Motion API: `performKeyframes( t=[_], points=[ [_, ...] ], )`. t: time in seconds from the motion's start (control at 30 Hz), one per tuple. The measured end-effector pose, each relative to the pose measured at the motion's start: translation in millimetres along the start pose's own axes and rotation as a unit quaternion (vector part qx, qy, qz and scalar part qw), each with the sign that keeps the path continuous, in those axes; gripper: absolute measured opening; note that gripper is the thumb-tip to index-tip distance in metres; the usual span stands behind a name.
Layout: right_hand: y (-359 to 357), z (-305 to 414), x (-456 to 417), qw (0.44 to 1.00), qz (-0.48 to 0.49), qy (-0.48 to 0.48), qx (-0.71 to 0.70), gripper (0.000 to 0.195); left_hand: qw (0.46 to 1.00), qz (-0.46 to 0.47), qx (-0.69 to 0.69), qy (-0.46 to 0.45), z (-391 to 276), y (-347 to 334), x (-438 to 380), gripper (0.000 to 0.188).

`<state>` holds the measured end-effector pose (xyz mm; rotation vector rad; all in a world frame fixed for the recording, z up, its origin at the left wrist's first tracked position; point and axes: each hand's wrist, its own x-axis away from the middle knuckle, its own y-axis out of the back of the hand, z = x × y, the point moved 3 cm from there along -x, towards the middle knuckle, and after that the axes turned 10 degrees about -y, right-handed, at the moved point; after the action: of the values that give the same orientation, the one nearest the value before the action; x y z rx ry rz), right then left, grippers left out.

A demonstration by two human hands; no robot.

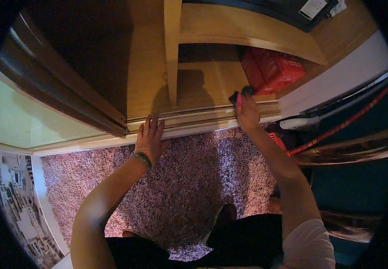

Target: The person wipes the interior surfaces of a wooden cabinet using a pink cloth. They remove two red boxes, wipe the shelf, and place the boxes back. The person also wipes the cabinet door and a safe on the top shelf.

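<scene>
My left hand [150,136] lies with fingers spread on the sliding-door track [194,121] along the cabinet's front edge; a green bangle [143,159] is on that wrist. Farther right, my right hand [247,112] is closed around a dark cloth or brush with a pink part [239,99], held at the track's right portion. What exactly this item is cannot be told. Just beyond it, red plastic-wrapped packages [271,70] sit on the wooden cabinet floor [204,84], below a shelf.
A wooden divider [172,53] splits the cabinet. The sliding door [46,117] stands at left. Speckled carpet [180,175] covers the floor. At right are a white-handled item [300,123], a red pole [338,127] and dark green surfaces. A dark case [291,13] rests on the shelf.
</scene>
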<state>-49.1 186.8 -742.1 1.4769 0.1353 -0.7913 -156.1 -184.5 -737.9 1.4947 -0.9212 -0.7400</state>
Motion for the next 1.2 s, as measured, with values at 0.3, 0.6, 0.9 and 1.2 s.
performKeyframes(
  t=[0.3, 0.6, 0.9, 1.2],
  points=[
    [-54.1, 158.6, -36.9, 0.975, 0.165, 0.144, -0.043, 0.045, 0.999, -0.032, -0.009, -0.006, 2.1, -1.2, 2.3, 0.080],
    [-76.9, 58.4, -93.4, 0.992, 0.081, -0.041, 0.087, 0.043, 0.999, -0.039, 0.015, -0.015, 7.1, -13.1, 1.0, 0.085],
    [-49.9, 183.6, -92.3, 0.989, 0.042, 0.135, 0.052, 0.032, 1.000, -0.007, 0.009, 0.000, 4.5, -7.1, 3.3, 0.091],
    [-115.5, 80.2, -60.1, 0.982, -0.003, 0.058, -0.182, 0.037, 0.998, 0.057, 0.003, -0.006, -0.6, 3.1, -1.6, 0.088]
  ],
)
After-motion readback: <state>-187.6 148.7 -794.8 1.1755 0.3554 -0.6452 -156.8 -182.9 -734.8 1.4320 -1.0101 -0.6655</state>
